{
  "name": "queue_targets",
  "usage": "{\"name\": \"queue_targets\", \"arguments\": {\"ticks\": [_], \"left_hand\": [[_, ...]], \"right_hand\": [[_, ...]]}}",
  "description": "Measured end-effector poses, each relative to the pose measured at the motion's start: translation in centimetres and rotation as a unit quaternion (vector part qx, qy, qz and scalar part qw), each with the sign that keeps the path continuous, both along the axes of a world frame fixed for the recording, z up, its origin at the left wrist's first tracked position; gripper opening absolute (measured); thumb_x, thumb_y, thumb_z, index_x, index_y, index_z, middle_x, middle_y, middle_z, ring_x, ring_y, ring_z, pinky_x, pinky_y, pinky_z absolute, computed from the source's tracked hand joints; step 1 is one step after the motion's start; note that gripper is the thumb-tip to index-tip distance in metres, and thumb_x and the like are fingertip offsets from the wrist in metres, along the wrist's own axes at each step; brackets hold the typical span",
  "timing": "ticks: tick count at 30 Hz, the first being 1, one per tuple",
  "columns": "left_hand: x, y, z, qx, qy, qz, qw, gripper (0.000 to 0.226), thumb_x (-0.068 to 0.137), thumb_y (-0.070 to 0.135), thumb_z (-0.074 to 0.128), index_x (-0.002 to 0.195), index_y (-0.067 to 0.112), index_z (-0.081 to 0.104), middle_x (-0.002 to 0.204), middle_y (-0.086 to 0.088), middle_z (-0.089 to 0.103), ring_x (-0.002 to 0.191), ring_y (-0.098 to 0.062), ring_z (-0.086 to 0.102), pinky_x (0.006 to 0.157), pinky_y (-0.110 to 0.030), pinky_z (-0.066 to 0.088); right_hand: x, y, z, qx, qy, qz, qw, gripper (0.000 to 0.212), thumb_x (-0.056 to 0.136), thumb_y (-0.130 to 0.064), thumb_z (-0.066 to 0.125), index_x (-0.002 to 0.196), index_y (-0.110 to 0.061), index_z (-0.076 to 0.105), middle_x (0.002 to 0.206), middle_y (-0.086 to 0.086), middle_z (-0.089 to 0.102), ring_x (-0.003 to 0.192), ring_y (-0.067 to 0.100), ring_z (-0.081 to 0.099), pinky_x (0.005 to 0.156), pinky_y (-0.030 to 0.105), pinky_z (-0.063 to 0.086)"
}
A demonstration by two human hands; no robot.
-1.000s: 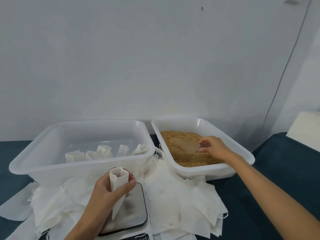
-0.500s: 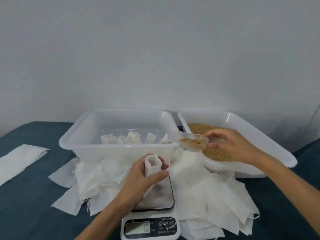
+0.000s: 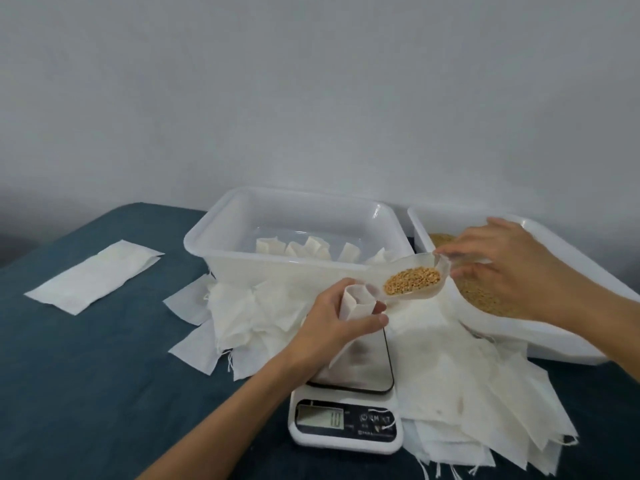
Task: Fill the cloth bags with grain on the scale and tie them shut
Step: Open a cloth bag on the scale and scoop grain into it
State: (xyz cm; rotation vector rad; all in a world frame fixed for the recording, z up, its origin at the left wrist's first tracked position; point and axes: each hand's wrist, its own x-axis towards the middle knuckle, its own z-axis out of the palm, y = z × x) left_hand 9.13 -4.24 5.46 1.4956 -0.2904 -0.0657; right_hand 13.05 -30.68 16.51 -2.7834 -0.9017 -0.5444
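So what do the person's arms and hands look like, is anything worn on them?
Both arms are bare as far as the picture shows: no sleeves, gloves, watch or bracelet. No rings show on the fingers of the left hand or the right hand. The left forearm enters from the bottom edge, the right from the right edge. Nails look short and unpainted, though the picture is soft.

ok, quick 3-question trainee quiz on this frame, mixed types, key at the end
1. True or false: the scoop is empty.
2. The left hand holds: A) scoop B) bag C) scale
3. Fill in: the right hand holds the scoop beside the bag's open ____.

Key: 1 false, it carries grain. 2 B. 3 mouth.
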Motion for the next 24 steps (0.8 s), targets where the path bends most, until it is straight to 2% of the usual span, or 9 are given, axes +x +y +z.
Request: {"name": "queue_targets", "arguments": {"ticks": [2, 3, 5, 7, 10, 12, 15, 21, 24], "left_hand": [[0.0, 0.0, 0.2, -0.013, 0.007, -0.001, 1.0, 0.034, 0.089, 0.002, 0.079, 0.119, 0.006, 0.063, 0.115, -0.013, 0.076, 0.114, -0.023, 0.072, 0.086, -0.025, 0.057], [0.0, 0.0, 0.2, -0.015, 0.01, 0.0, 1.0, 0.036, 0.089, 0.002, 0.079, 0.12, 0.006, 0.063, 0.116, -0.014, 0.075, 0.114, -0.025, 0.072, 0.087, -0.025, 0.057], [0.0, 0.0, 0.1, -0.012, 0.011, 0.0, 1.0, 0.039, 0.088, 0.002, 0.08, 0.123, 0.005, 0.062, 0.118, -0.017, 0.075, 0.116, -0.031, 0.07, 0.095, -0.034, 0.057], [0.1, 0.1, -0.1, -0.001, 0.009, 0.001, 1.0, 0.042, 0.088, 0.004, 0.08, 0.127, 0.006, 0.063, 0.12, -0.014, 0.075, 0.116, -0.03, 0.07, 0.106, -0.044, 0.054], [0.2, 0.1, -0.4, 0.011, 0.008, -0.004, 1.0, 0.044, 0.089, 0.006, 0.081, 0.129, 0.01, 0.064, 0.121, -0.008, 0.076, 0.117, -0.026, 0.07, 0.109, -0.05, 0.051], [0.3, 0.0, -0.5, 0.025, 0.007, -0.003, 1.0, 0.043, 0.088, 0.007, 0.081, 0.128, 0.013, 0.066, 0.118, -0.005, 0.077, 0.114, -0.023, 0.072, 0.106, -0.044, 0.054], [0.5, 0.0, -0.5, 0.036, 0.005, 0.001, 0.999, 0.038, 0.088, 0.009, 0.082, 0.123, 0.013, 0.069, 0.11, -0.004, 0.078, 0.105, -0.02, 0.073, 0.09, -0.031, 0.058], [0.4, 0.0, -0.6, 0.047, 0.006, -0.007, 0.999, 0.035, 0.087, 0.012, 0.083, 0.119, 0.013, 0.071, 0.108, -0.004, 0.078, 0.107, -0.027, 0.072, 0.089, -0.035, 0.058], [0.3, 0.0, -0.5, 0.028, 0.005, -0.014, 0.999, 0.038, 0.083, 0.014, 0.083, 0.118, 0.009, 0.07, 0.109, -0.012, 0.076, 0.101, -0.024, 0.071, 0.089, -0.036, 0.056]], "right_hand": [[-0.1, 0.4, 0.2, -0.022, -0.009, -0.014, 1.0, 0.031, 0.088, -0.012, 0.075, 0.116, -0.024, 0.074, 0.096, -0.019, 0.06, 0.093, 0.007, 0.055, 0.117, 0.042, 0.019], [-0.2, 0.6, 0.3, -0.028, -0.009, -0.018, 0.999, 0.03, 0.089, -0.013, 0.073, 0.117, -0.025, 0.073, 0.097, -0.014, 0.063, 0.094, 0.009, 0.057, 0.118, 0.041, 0.018], [-0.4, 1.0, 0.6, -0.034, -0.007, -0.02, 0.999, 0.03, 0.091, -0.014, 0.071, 0.118, -0.025, 0.072, 0.101, -0.009, 0.067, 0.099, 0.013, 0.06, 0.118, 0.039, 0.016], [-0.6, 1.4, 0.7, -0.04, -0.01, -0.023, 0.999, 0.03, 0.091, -0.013, 0.071, 0.119, -0.023, 0.072, 0.103, -0.006, 0.068, 0.103, 0.016, 0.062, 0.12, 0.04, 0.015], [-0.9, 1.6, 0.8, -0.048, -0.012, -0.03, 0.998, 0.03, 0.091, -0.014, 0.071, 0.119, -0.021, 0.073, 0.107, -0.001, 0.07, 0.107, 0.021, 0.063, 0.12, 0.042, 0.015], [-1.0, 1.6, 0.9, -0.058, -0.016, -0.031, 0.998, 0.03, 0.091, -0.013, 0.072, 0.12, -0.02, 0.073, 0.107, 0.0, 0.07, 0.107, 0.022, 0.064, 0.12, 0.045, 0.016], [-1.2, 1.5, 0.9, -0.066, -0.023, -0.03, 0.997, 0.03, 0.09, -0.013, 0.072, 0.12, -0.019, 0.073, 0.107, 0.003, 0.069, 0.107, 0.026, 0.064, 0.12, 0.048, 0.017], [-1.5, 1.3, 1.0, -0.082, -0.042, -0.03, 0.995, 0.031, 0.09, -0.013, 0.071, 0.12, -0.019, 0.073, 0.108, 0.002, 0.07, 0.108, 0.028, 0.064, 0.12, 0.05, 0.018], [-1.6, 1.4, 1.1, -0.089, -0.056, -0.03, 0.994, 0.03, 0.09, -0.014, 0.072, 0.119, -0.02, 0.073, 0.107, 0.002, 0.071, 0.107, 0.028, 0.065, 0.121, 0.049, 0.017]]}}
